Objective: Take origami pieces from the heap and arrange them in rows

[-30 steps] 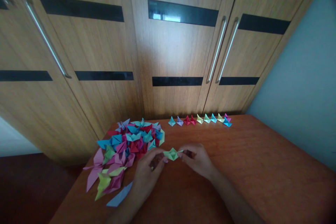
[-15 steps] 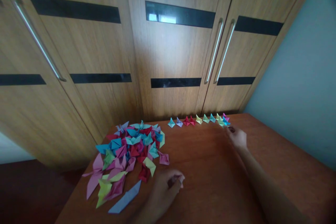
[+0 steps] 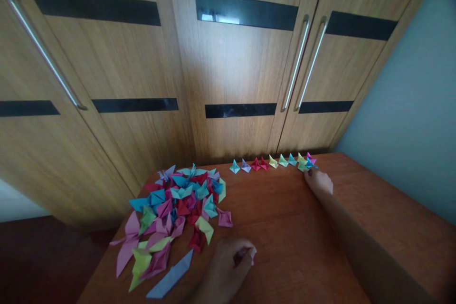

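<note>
My right hand (image 3: 318,183) is narrow at the green paper boat (image 3: 302,166); whether it pinches I can't tell. The blue boat (image 3: 310,164) sits just beyond my fingertips; a sideways brush could shift it. My left hand (image 3: 230,263) is curled, its contents unclear.

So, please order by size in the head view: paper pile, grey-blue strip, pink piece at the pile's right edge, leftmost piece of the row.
Paper pile
Grey-blue strip
Pink piece
Leftmost row piece; it lies farther away, so true size is unsure.
</note>
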Motion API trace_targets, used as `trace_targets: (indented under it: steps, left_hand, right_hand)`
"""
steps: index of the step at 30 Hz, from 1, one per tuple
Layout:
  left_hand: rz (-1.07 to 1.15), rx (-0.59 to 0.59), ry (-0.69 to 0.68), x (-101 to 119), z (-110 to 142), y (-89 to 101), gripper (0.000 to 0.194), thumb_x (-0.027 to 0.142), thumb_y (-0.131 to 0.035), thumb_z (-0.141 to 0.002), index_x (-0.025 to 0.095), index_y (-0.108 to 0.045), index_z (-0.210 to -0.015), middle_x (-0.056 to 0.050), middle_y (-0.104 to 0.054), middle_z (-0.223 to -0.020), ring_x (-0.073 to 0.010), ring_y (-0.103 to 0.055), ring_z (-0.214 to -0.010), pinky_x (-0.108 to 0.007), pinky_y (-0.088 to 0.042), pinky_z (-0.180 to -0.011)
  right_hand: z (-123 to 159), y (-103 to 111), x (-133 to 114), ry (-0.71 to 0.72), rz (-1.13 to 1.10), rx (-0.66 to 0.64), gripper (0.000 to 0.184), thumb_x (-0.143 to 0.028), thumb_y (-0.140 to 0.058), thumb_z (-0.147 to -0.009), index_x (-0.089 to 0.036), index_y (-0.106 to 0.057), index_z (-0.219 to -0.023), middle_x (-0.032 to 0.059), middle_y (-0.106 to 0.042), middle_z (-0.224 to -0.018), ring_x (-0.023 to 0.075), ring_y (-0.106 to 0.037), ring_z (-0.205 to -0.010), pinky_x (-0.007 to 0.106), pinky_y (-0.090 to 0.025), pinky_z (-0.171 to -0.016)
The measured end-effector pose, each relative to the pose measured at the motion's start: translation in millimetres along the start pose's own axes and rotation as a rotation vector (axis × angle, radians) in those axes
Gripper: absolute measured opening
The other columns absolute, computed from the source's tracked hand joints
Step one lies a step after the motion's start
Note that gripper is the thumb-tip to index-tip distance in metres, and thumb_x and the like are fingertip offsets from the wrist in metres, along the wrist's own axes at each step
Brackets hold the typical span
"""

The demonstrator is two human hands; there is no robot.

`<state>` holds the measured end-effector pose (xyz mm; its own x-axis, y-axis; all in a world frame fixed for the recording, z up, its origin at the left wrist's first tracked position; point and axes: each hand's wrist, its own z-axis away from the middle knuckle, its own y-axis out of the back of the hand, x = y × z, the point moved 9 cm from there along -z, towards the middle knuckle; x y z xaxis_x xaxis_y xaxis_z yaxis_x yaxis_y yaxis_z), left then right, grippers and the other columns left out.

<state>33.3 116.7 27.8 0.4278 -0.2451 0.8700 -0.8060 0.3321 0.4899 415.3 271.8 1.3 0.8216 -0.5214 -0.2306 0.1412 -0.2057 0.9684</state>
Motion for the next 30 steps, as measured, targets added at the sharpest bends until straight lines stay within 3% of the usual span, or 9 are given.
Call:
trace_targets:
  steps: [21, 26, 30]
  left_hand:
    - [-0.030, -0.034, -0.008, 3, 1, -2.7, 0.020, 0.021, -0.050, -0.083, 0.017, -0.067, -0.073, 0.001, -0.064, -0.066, -0.0098, -0.055, -0.061, -0.018, -0.037, -0.058]
    - [-0.038, -0.044, -0.016, 5, 1, -3.7, 0.021, 0.021, -0.049, -0.083, 0.017, -0.066, -0.073, 0.001, -0.063, -0.066, -0.0095, -0.054, -0.061, -0.018, -0.036, -0.057]
    - [-0.059, -0.050, -0.023, 6, 1, -5.8, 0.021, 0.021, -0.048, -0.083, 0.017, -0.066, -0.073, 0.001, -0.063, -0.066, -0.0096, -0.053, -0.059, -0.018, -0.036, -0.056]
  right_hand:
    - [-7, -3, 4, 0.023, -0.037, 0.027, 0.044, -0.051, -0.040, -0.085, -0.018, -0.065, -0.103, 0.0163, -0.067, -0.094, 0.0303, -0.063, -0.088, 0.036, -0.046, -0.069]
    - [9, 8, 8, 0.005, -0.155, 0.140, 0.045, -0.051, -0.040, -0.085, -0.017, -0.069, -0.089, 0.0157, -0.068, -0.085, 0.0285, -0.064, -0.081, 0.032, -0.042, -0.063]
    - [37, 14, -10, 0.060, -0.312, 0.217, 0.042, -0.048, -0.042, -0.085, -0.016, -0.069, -0.083, 0.0148, -0.068, -0.078, 0.0255, -0.062, -0.071, 0.029, -0.038, -0.057]
